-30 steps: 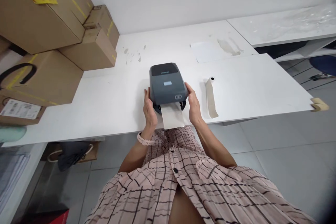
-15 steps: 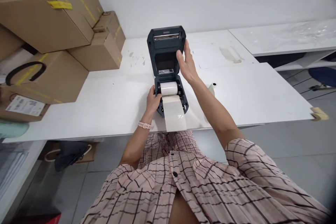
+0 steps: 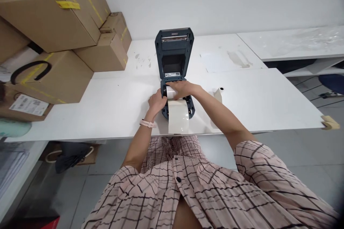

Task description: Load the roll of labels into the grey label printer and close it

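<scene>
White desk, pale wall, one open printer near the front edge.
Left hand curls over its left side; right hand lies across one white roll inside, whether gripping I can't tell. A knocked lid could drop on them; an uneven tug could skew the one strip. A second roll sits nearby.

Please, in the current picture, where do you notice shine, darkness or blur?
Head view: small glints on the paper strip and a bright gleam along the printer lid's metal bar; head view: crinkled plastic shines at upper right; head view: both right-hand corners darken and blur; head view: the hands look slightly soft.
</scene>
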Demonstrator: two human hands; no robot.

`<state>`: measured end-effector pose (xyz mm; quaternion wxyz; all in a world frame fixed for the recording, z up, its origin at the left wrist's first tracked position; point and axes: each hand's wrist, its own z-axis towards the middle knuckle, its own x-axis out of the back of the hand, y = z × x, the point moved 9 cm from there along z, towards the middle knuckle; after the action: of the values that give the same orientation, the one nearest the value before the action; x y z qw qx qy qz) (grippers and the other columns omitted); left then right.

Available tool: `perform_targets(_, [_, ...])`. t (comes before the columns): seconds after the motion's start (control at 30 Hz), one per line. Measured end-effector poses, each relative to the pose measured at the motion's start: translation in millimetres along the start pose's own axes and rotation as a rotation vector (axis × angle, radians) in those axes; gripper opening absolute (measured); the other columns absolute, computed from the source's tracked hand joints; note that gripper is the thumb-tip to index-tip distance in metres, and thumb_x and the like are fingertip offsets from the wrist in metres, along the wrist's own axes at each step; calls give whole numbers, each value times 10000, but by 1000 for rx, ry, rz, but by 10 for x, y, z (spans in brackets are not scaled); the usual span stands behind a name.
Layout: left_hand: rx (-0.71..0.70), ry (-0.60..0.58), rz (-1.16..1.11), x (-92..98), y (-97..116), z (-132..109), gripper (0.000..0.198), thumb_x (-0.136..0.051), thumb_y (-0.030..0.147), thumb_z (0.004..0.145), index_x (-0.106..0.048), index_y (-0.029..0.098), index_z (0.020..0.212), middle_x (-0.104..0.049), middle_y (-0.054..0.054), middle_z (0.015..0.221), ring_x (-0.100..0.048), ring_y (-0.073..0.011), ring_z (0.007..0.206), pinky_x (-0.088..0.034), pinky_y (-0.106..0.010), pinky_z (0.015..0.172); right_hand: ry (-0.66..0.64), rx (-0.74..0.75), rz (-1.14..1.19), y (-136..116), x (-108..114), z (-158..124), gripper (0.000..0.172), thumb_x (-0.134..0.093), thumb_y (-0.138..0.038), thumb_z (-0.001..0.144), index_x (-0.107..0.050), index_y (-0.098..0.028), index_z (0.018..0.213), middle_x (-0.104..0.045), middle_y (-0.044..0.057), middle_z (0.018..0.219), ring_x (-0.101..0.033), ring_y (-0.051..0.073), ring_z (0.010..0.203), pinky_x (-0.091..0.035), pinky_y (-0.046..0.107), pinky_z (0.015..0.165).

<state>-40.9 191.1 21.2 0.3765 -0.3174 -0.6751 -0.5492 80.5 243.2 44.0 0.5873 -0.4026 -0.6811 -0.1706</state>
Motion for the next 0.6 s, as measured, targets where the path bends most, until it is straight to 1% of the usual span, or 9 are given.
perform_targets(0.1, [7,-35,44,-6,12,-18,533,-477,232,895,-580,229,1417,-757,-145,1268,-682,-372,1228,-519,-494,1015,-15,-34,-4,42,-25,100,1062,-839,-324,699,-345,-182,1629,-605,218,1493,-599,462,1325,-470,574,1091])
perform_targets(0.17, [-2,-39,14,2,19,-35,550,-461,229,899,-567,227,1439,-749,-143,1288,-680,-373,1228,-521,-495,1013,-6,18,107,31,40,29,1120,-859,-337,656,-334,-210,1637,-595,195,1512,-618,448,1295,-496,564,1067])
perform_targets(0.23, [-16,-42,-22,1,20,-47,567,-452,235,901,-556,232,1458,-747,-139,1293,-679,-383,1223,-524,-506,1003,42,133,313,-1,212,-168,1125,-890,-389,616,-386,-275,1615,-557,129,1568,-597,421,1330,-497,549,1095])
perform_targets(0.3, [-18,-42,-46,-5,7,-51,592,-454,250,899,-538,235,1485,-752,-138,1278,-679,-396,1217,-528,-519,991,166,235,548,52,498,-465,1026,-910,-469,607,-507,-305,1536,-565,70,1563,-561,391,1384,-459,537,1165])
perform_targets(0.37, [-11,-42,-60,-14,-13,-51,622,-458,262,899,-512,229,1517,-759,-140,1251,-680,-403,1211,-529,-525,985,306,267,707,232,762,-776,920,-916,-507,617,-598,-290,1453,-602,56,1511,-529,382,1418,-410,537,1217])
perform_targets(0.43, [0,-44,-81,-25,-31,-50,639,-454,266,902,-493,223,1539,-761,-140,1245,-680,-398,1210,-529,-523,992,391,244,736,479,893,-998,883,-925,-468,613,-622,-276,1420,-597,60,1500,-504,393,1431,-401,548,1222])
perform_targets(0.5, [6,-48,-107,-34,-40,-51,643,-449,267,905,-489,221,1546,-759,-139,1250,-679,-393,1214,-529,-522,1000,437,182,695,776,886,-1083,873,-917,-382,605,-607,-274,1414,-573,67,1512,-504,401,1415,-432,548,1193])
perform_targets(0.53, [8,-47,-118,-34,-41,-52,645,-451,269,905,-488,219,1547,-759,-140,1252,-677,-394,1218,-528,-524,1005,458,132,676,947,839,-1074,860,-899,-340,604,-596,-267,1406,-576,76,1495,-529,398,1381,-457,545,1166])
perform_targets(0.6, [11,-43,-131,-29,-40,-55,653,-462,274,899,-489,220,1549,-762,-141,1247,-675,-394,1224,-526,-526,1014,486,5,647,1301,671,-978,829,-850,-267,595,-576,-236,1377,-609,99,1417,-591,383,1279,-500,539,1105])
